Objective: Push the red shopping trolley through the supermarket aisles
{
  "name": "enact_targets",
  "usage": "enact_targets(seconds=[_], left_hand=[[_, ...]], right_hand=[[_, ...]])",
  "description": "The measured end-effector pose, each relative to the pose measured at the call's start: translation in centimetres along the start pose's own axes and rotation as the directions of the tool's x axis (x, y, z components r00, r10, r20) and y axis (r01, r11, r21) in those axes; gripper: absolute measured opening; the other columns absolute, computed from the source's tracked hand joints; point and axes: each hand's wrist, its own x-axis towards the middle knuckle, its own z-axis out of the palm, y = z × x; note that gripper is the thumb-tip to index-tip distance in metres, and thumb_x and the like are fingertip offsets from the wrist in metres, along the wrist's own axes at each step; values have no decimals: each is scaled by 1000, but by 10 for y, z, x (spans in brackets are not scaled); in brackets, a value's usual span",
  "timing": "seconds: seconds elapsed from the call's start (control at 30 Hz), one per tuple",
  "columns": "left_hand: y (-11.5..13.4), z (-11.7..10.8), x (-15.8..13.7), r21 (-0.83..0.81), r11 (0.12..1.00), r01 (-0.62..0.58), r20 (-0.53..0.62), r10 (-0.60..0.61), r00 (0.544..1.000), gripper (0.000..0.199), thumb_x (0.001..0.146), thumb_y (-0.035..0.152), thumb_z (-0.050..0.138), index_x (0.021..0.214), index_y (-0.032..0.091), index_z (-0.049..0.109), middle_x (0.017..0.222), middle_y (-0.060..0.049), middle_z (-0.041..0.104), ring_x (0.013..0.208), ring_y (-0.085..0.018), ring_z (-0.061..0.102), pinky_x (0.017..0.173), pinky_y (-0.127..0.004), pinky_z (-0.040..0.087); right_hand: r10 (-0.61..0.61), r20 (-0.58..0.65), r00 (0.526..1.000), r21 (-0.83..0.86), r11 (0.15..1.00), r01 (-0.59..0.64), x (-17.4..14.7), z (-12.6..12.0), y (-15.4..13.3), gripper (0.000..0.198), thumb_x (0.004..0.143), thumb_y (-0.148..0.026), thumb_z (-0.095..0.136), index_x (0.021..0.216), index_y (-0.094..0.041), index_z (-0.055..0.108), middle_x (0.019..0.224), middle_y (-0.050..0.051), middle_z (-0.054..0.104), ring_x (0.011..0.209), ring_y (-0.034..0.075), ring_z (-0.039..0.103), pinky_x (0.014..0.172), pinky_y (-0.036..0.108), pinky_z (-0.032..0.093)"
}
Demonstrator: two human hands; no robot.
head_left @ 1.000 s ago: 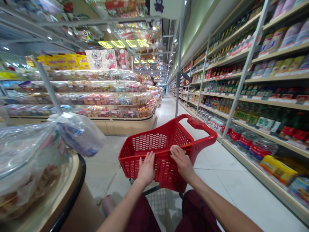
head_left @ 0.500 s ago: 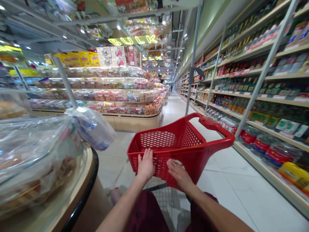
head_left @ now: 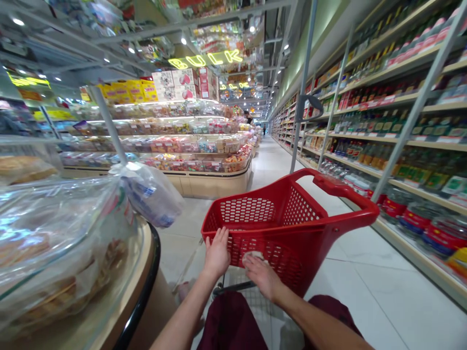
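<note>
A red plastic shopping cart [head_left: 280, 227] with perforated basket walls stands side-on in front of me, its handle pointing right. My left hand [head_left: 217, 253] lies against the near side of its basket at the front end, fingers stretched out up to the rim. My right hand [head_left: 263, 276] presses a whitish cloth [head_left: 251, 256] against the lower part of the same side. The cloth is bunched under the fingers and mostly hidden by them. Below the basket, the lower frame is partly visible between my knees.
A rounded display counter [head_left: 146, 243] with covered baked goods stands close on my left, with a plastic bag roll [head_left: 151, 194] hanging at its post. Tall shelves [head_left: 394, 141] of bottles line the right. Ahead is a bulk candy display [head_left: 204, 180] beside a long aisle.
My right hand has slid the cloth left and down along the cart's side. My left hand stays near the front rim. The view has shifted slightly, and the cart appears further right.
</note>
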Motion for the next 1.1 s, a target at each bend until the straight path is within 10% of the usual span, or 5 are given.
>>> enact_targets(seconds=[0.53,0.77,1.1], left_hand=[[-48,-15,10,-198,976,95,31,-90,995,61,66,2,33,125,17,40,127,-4,48,118,-15,42,103,-37,25],[-54,-22,11,-234,968,94,37,-88,995,63,62,-1,32,123,14,43,124,-1,51,112,-8,47,97,-17,32],[-32,-17,5,-177,978,114,40,-109,993,63,64,1,33,126,13,38,133,-10,40,122,-19,36,104,-45,18]], right_hand=[[-24,-2,1000,54,998,24,74,27,-24,26,87,-18,39,100,-19,61,123,4,51,122,18,36,99,37,35],[12,246,969,61,998,-28,63,55,-40,16,82,-17,49,81,-16,65,100,7,64,107,18,51,87,31,45],[118,108,987,17,993,-121,41,1,-6,33,89,-18,33,114,-18,54,125,5,49,122,16,35,99,35,35]])
